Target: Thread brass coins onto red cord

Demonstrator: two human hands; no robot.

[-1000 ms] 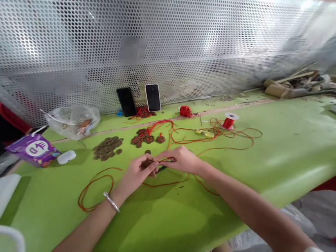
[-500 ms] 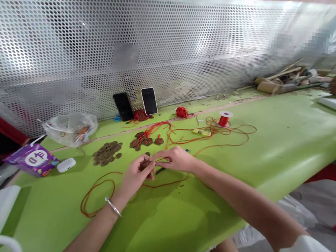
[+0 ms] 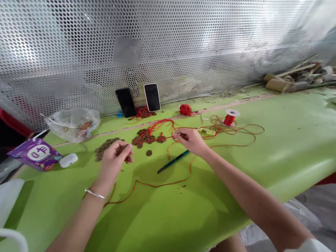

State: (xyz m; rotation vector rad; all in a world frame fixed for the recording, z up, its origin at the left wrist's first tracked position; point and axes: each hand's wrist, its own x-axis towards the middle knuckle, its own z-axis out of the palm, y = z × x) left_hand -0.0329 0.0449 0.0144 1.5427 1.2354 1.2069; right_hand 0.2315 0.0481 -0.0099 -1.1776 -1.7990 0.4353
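Note:
My left hand (image 3: 117, 155), a bangle at its wrist, is curled in beside a pile of brown coins (image 3: 103, 147); whatever its fingers may hold is hidden. To the right, my right hand (image 3: 191, 140) pinches a thin red cord (image 3: 171, 137) next to a bunch of coins tied with red cord (image 3: 145, 138). One loose coin (image 3: 148, 153) lies between the hands. Below my right hand a slim dark blue-green tool (image 3: 173, 162) lies slanted on the green table. A long orange-red cord (image 3: 160, 185) trails across the table in front of both hands.
Two phones (image 3: 125, 102) lean near a perforated metal screen (image 3: 179, 40). Behind my right hand are a red cord ball (image 3: 185, 109), a cord spool (image 3: 230, 118) and a yellow cutter (image 3: 206, 131). Leftward sit a plastic bag (image 3: 72, 123), a purple box (image 3: 34, 154) and a white case (image 3: 68, 160).
My hands have moved apart: the left went left toward the coin pile, the right went up and right toward the tied coins. The loose coin and slim tool now show fully.

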